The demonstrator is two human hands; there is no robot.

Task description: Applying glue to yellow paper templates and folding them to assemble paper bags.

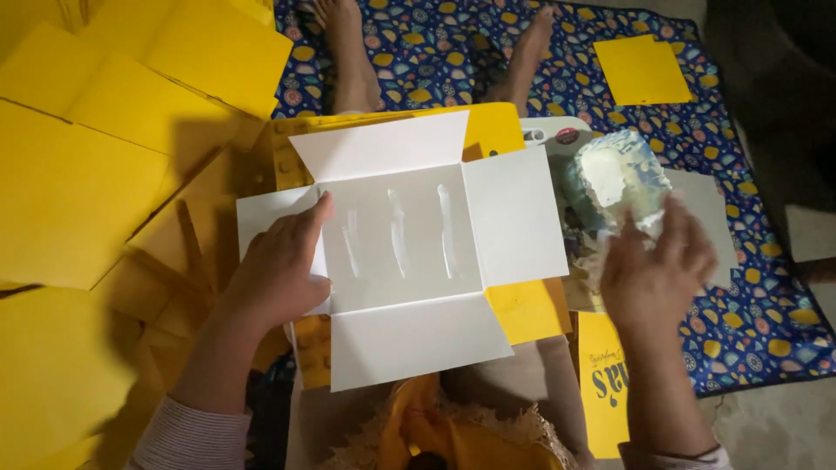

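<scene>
A flat cross-shaped card blank (396,239), white side up, lies in front of me with three streaks of wet glue on its middle panel. My left hand (279,270) presses flat on the blank's left flap, fingers together. My right hand (657,265) hovers to the right with its fingers spread, fingertips touching a glue-smeared tub (614,178). Whether that hand grips the tub is not clear.
Stacks of yellow card sheets (96,148) cover the left side. A patterned blue mat (740,287) lies under everything, with a yellow square (640,70) at the far right. Another person's bare legs (348,52) stretch in from the top. A yellow printed strip (605,383) lies near my right forearm.
</scene>
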